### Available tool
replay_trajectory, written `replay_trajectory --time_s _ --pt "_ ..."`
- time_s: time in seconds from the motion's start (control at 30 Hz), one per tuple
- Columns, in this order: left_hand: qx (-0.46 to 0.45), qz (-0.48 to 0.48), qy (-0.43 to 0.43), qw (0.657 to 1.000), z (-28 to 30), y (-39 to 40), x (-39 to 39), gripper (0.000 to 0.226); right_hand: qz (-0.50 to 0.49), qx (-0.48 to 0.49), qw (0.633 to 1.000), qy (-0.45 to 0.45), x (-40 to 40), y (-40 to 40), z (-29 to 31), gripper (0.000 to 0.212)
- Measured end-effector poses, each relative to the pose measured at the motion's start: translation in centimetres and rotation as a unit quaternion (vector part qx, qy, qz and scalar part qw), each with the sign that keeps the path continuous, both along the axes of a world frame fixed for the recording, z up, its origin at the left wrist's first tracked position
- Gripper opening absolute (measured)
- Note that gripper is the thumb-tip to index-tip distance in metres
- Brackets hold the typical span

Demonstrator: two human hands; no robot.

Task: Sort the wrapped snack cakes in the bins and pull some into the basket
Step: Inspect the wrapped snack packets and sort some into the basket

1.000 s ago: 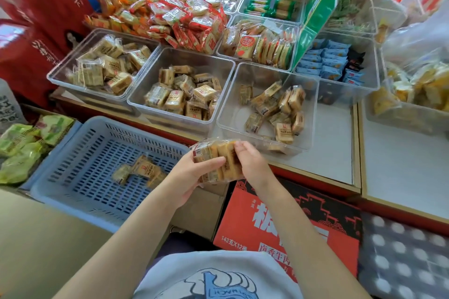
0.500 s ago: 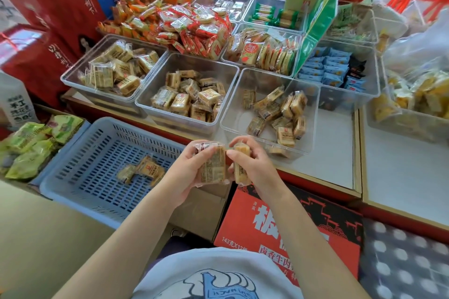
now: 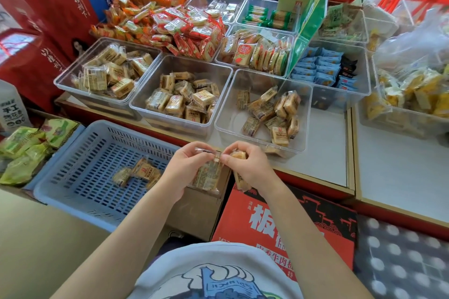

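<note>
Near the centre of the view, a little toward 6 o'clock, a small stack of wrapped snack cakes (image 3: 206, 175) was held by the left hand (image 3: 185, 172), with the fingers curled round it and the thumb pressed at its top edge. At 3 o'clock of that hand, touching it at the fingertips, the right hand (image 3: 247, 167) was seen with its fingers closed round a single wrapped cake (image 3: 239, 181), of which the lower end showed below the palm. Both hands were held above the near edge of the counter (image 3: 323, 165).

At 9 o'clock of the hands, a blue slotted basket (image 3: 73, 177) was seen, and a few loose cakes (image 3: 138, 173) lay on its floor, just beside the left wrist.

At 12 o'clock of the hands, three clear bins were lined up on the counter. The right bin (image 3: 262, 114), closest to the hands, was sparsely filled with cakes gathered toward its right side. The middle bin (image 3: 182, 102) and the left bin (image 3: 107, 73) were more fully stocked with similar cakes.

At 5 o'clock of the hands, a red carton (image 3: 279, 223) with white characters was seen below the counter.
</note>
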State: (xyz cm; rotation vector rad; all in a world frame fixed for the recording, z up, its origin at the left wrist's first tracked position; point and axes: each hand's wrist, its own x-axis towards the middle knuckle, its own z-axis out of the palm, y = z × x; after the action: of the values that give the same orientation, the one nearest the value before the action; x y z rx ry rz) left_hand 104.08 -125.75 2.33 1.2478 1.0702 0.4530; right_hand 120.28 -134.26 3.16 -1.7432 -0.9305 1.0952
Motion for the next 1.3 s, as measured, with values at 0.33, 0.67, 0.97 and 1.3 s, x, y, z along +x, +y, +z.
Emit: replay_trajectory --time_s 0.33,0.67,0.97,1.3 --pt "0.022 -0.01 -0.001 1.0 0.3 1.1 0.6 0.013 0.0 0.001 0.997 -0.075 1.8 0.7 1.1 0.02" --pt "-0.033 -0.084 0.006 0.996 0.1 1.5 1.6 0.083 -0.135 0.017 0.984 0.116 1.7 2.5 1.3 0.016" --pt "-0.158 0.1 -0.167 0.968 0.8 3.3 0.5 0.035 -0.093 -0.021 0.987 0.129 1.6 2.4 0.4 0.027" --pt "-0.217 0.035 -0.163 0.962 0.5 2.8 -0.2 0.036 -0.079 0.0 0.992 0.101 1.0 2.5 0.1 0.015"
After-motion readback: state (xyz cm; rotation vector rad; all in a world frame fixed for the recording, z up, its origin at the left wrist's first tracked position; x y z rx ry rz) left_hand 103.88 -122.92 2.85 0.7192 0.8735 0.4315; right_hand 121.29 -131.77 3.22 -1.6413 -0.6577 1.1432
